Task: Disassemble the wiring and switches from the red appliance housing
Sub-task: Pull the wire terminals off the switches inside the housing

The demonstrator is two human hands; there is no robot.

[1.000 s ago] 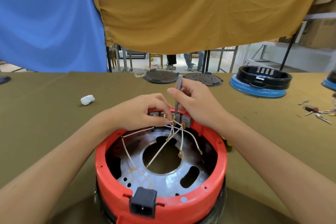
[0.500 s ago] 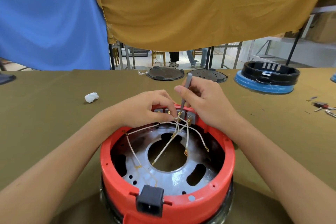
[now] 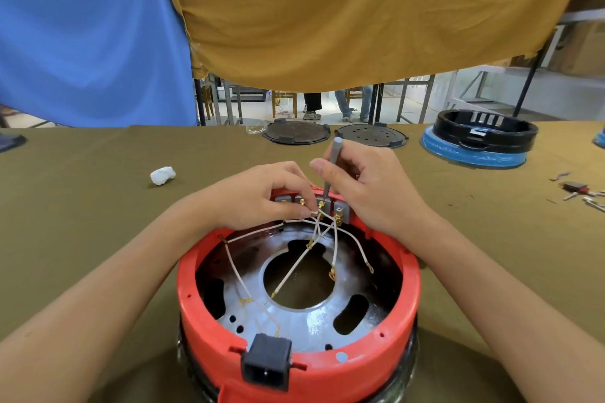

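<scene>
- Housing (image 3: 386, 357) stood on the table (image 3: 82, 222), nearest the viewer.
- Switches (image 3: 340, 208) sat along its far rim; wires (image 3: 291, 271) lay inside.
- Socket (image 3: 266, 361) sat on its near rim.
- Wad (image 3: 162, 175) lay left; two lids (image 3: 296, 132) behind; ring (image 3: 481, 141) far right.

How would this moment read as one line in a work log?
step: freeing terminals | left hand: pinches white wire | right hand: grips grey tool at switches | red housing: wiring attached

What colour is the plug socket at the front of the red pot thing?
Black; the socket shows best in the head view.
</scene>
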